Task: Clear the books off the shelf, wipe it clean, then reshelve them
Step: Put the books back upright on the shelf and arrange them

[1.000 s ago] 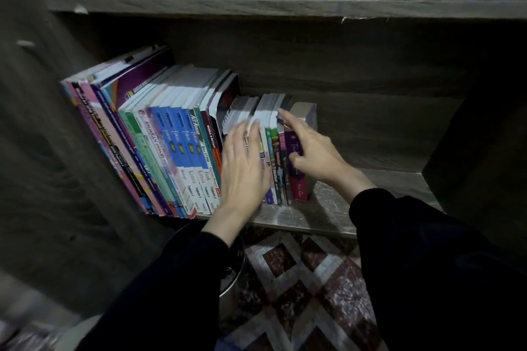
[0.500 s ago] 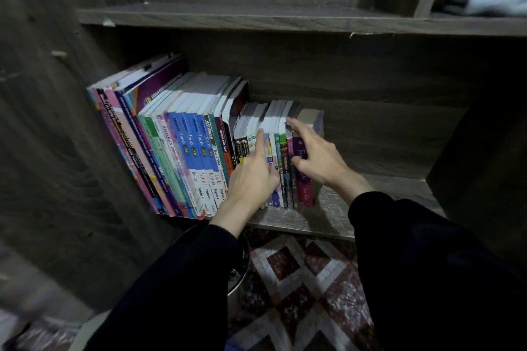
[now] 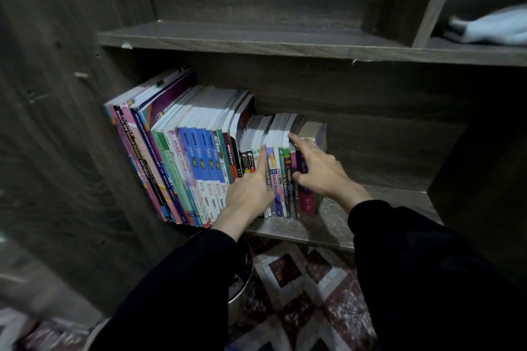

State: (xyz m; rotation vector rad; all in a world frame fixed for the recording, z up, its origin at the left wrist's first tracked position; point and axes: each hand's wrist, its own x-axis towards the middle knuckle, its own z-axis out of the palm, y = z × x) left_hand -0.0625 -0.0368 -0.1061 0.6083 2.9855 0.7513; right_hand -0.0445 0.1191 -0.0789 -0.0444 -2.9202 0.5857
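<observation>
Left hand (image 3: pixel 248 196) lays one straight forefinger on the spines of the books (image 3: pixel 199 157) — its other fingers are hidden. Right hand (image 3: pixel 322 172) is spread, forefinger over the row's top edge, thumb on a purple book (image 3: pixel 307 202). The books stand at the left of the shelf (image 3: pixel 328 225), both arms reaching forward.
</observation>
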